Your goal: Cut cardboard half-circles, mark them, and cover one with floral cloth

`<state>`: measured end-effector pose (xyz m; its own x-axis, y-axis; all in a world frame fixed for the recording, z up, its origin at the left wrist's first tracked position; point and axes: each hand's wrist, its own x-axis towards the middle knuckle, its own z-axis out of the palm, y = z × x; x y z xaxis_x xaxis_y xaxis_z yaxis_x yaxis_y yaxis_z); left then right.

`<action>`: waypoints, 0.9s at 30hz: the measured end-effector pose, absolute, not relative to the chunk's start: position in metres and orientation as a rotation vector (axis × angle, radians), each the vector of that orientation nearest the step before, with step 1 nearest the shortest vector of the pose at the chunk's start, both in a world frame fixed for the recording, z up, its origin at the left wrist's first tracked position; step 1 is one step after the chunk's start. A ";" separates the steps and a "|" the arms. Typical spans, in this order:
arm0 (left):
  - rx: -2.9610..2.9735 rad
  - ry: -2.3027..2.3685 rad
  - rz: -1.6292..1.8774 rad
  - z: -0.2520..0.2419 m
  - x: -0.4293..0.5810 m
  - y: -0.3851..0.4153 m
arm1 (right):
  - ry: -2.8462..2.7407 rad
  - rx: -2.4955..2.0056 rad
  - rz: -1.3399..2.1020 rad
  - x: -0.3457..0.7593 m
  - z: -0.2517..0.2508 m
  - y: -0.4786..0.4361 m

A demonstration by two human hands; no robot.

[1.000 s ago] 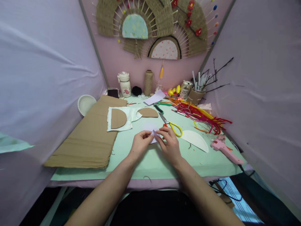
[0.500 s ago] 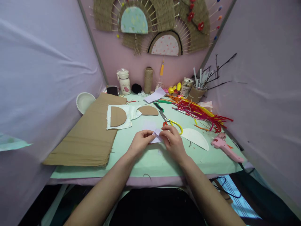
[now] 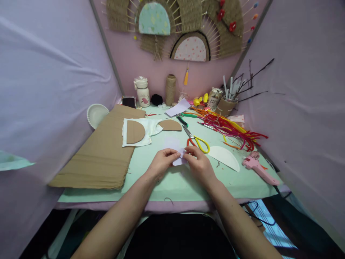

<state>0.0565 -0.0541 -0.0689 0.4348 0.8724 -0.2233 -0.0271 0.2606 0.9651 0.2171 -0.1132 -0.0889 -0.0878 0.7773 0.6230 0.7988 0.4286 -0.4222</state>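
A small piece of pale lilac paper [image 3: 179, 162] is pinched between my two hands over the front middle of the table. My left hand [image 3: 162, 162] grips its left side with thumb and fingertips. On the right side, my right hand [image 3: 198, 162] pinches it too, fingers bent. Part of the paper is hidden behind the fingers. Just beyond my right hand lie scissors [image 3: 198, 141] with one yellow and one red handle. A white half-round piece [image 3: 224, 158] rests to the right of that hand.
Flat brown cardboard [image 3: 94, 158] covers the left side, with a cardboard half-circle [image 3: 135, 132] on pale cloth [image 3: 150, 126] by its edge. A pink glue gun [image 3: 260, 168] sits at the right. Red and yellow pipe cleaners [image 3: 229, 126] lie behind it. A twine spool [image 3: 170, 90] stands at the back.
The lilac paper's raised, curled top has gone down, and my fingertips have come closer together on it. The whole view has shifted slightly; the other things lie as before.
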 end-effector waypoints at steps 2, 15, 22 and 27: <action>1.194 0.933 0.779 -0.070 0.056 -0.054 | -1.809 -1.321 0.040 0.216 -0.085 -0.115; 1.380 0.933 0.861 -0.075 0.055 -0.053 | -1.116 -1.325 0.950 0.207 -0.081 -0.103; 1.387 0.956 0.876 -0.073 0.055 -0.053 | -1.039 -1.324 0.987 0.200 -0.076 -0.105; 1.406 0.951 0.883 -0.072 0.055 -0.054 | -1.032 -1.337 0.978 0.199 -0.077 -0.106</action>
